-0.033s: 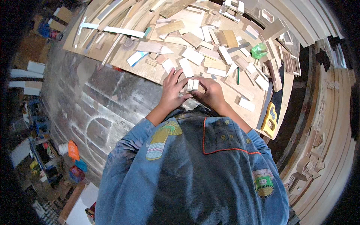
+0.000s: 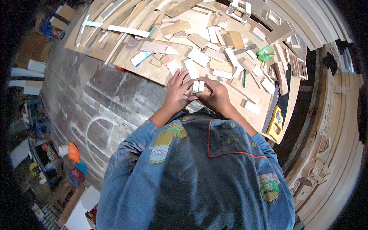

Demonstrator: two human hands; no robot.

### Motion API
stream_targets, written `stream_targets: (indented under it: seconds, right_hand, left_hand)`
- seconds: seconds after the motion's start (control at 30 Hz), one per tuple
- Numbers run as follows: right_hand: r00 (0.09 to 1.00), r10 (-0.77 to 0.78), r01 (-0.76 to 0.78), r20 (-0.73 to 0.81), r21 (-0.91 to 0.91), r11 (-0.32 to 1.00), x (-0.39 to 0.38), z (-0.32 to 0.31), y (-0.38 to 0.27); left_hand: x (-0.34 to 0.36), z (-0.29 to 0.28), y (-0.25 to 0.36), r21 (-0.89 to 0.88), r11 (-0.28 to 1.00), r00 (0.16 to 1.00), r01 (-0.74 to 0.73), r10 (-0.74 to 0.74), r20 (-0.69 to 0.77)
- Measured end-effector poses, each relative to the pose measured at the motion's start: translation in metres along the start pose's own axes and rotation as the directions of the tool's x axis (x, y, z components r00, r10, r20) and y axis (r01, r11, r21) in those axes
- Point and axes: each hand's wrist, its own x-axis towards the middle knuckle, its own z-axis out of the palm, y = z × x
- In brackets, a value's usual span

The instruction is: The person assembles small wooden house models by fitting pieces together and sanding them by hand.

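- The bench is crowded with loose offcuts; a nudge could set overlapping ones sliding, and anything released at the near edge could drop off.
- A yellow-handled saw rests by the bench's right edge; a careless sweep of the right forearm could knock it down.
- The right hand is curled, thumb and forefinger closed on the small pale pieces; too light a pinch could let them slip.
- The left hand is half open, outer fingers spread, thumb and forefinger at the pieces' left side; whether it grips them I cannot tell. Uneven pressure there could skew them.
- Counted by size: one bench, one saw, two hands.
- Offcuts: dozens, overlapping too much for an exact number.
- One crumpled, clear green plastic item; one thin dark green stick.
- Pale pieces: seemingly two, side by side between the hands, though one grooved block is possible.
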Motion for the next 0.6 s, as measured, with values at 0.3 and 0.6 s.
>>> stream_targets:
  seconds: [0.3,0.6]
  right_hand:
    - [0.992,0.122,-0.121,0.024,-0.045,0.992,-0.001,0.005,0.002]
    - [0.990,0.140,-0.140,-0.010,0.009,0.990,-0.005,0.010,0.004]
  left_hand:
    - [0.000,0.010,-0.009,0.065,0.998,0.999,-0.027,0.030,-0.041]
    - [-0.002,0.012,-0.016,-0.012,0.999,0.996,-0.045,0.044,-0.077]
